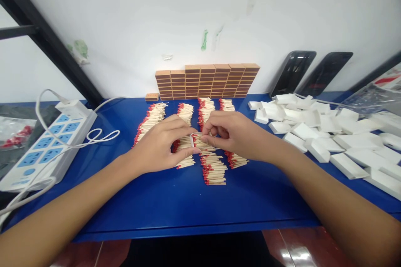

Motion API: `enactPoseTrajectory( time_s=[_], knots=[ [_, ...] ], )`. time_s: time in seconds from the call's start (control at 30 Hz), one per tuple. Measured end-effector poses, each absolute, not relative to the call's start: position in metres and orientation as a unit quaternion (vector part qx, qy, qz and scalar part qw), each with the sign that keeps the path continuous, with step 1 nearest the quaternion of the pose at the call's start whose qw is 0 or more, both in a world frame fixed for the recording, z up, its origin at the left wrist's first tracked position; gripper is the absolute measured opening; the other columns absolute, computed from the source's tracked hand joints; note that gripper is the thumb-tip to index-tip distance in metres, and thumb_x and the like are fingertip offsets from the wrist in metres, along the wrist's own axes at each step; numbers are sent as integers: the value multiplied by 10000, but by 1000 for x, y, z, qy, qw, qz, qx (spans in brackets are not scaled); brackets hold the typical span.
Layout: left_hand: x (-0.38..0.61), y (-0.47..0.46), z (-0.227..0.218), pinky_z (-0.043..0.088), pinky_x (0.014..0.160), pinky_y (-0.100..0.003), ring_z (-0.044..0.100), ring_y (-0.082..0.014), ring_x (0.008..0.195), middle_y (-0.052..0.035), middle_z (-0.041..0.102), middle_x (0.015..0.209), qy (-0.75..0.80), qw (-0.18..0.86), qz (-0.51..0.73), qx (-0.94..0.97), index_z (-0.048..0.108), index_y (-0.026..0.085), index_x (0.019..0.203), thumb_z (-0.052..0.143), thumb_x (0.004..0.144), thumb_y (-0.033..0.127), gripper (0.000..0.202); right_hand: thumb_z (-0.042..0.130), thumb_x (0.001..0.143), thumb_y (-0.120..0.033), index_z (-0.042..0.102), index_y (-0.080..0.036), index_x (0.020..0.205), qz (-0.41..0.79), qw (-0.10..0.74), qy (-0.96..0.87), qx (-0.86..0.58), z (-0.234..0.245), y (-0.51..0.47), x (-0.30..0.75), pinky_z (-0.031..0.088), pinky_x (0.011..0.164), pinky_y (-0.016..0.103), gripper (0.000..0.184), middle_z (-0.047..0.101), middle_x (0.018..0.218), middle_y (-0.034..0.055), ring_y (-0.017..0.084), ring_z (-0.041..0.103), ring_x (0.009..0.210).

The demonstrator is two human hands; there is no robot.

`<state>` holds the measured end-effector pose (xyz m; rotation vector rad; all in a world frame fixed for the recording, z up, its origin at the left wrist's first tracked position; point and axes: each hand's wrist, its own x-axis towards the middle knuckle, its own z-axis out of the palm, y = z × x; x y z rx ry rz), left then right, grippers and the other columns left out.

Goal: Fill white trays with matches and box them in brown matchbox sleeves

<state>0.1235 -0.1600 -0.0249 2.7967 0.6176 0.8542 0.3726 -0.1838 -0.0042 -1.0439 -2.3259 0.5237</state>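
Note:
Between my two hands is a small white matchbox tray (192, 139), its end facing left, with red-headed matches in it. The thumb and fingers of my left hand (166, 142) grip this tray from the left. My right hand (233, 133) pinches at the matches by the tray, its fingers bent; exactly what it holds is partly hidden. Under and around both hands, red-headed matchsticks (214, 171) lie in several long rows, heads to the left. My forearms cover parts of the table, and my hands hide the middle of the rows.
Stacked matchboxes (206, 81) stand along the wall, with a single matchbox (152, 96) beside them. White empty trays (313, 125) are heaped at right, below two leaning phones (293, 73). A power strip (50, 146) with white cables lies at left on the blue table (188, 208).

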Motion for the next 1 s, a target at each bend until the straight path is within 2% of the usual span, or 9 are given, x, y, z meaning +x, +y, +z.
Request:
enactPoseTrajectory(
  time_s=[0.43, 0.67, 0.83, 1.0],
  knots=[
    [124, -160, -24, 508, 856, -388, 617, -231, 914, -79, 716, 954, 211, 84, 279, 933, 720, 175, 1143, 701, 976, 441, 315, 688, 958, -240, 657, -199, 871, 165, 253, -873, -383, -12, -180, 374, 397, 631, 266, 101, 610, 802, -3, 132, 524, 715],
    [124, -160, -24, 503, 848, -378, 611, -225, 903, -69, 711, 936, 204, 87, 291, 931, 719, 172, 1146, 743, 949, 409, 309, 692, 966, -258, 690, -202, 894, 204, 293, -856, -374, -8, -183, 369, 396, 596, 258, 92, 609, 798, -7, 116, 495, 662],
    [123, -161, -26, 503, 840, -373, 608, -219, 900, -69, 714, 943, 198, 82, 293, 932, 712, 167, 1121, 755, 941, 398, 296, 679, 966, -253, 682, -201, 904, 221, 273, -856, -379, -12, -184, 367, 422, 646, 271, 81, 610, 842, 4, 124, 519, 702],
    [123, -160, -25, 510, 864, -382, 609, -221, 915, -70, 718, 952, 204, 84, 290, 931, 710, 164, 1151, 746, 949, 404, 315, 682, 971, -289, 672, -201, 900, 204, 274, -859, -381, -9, -184, 369, 411, 633, 270, 113, 615, 835, 5, 125, 509, 695]
  ],
)
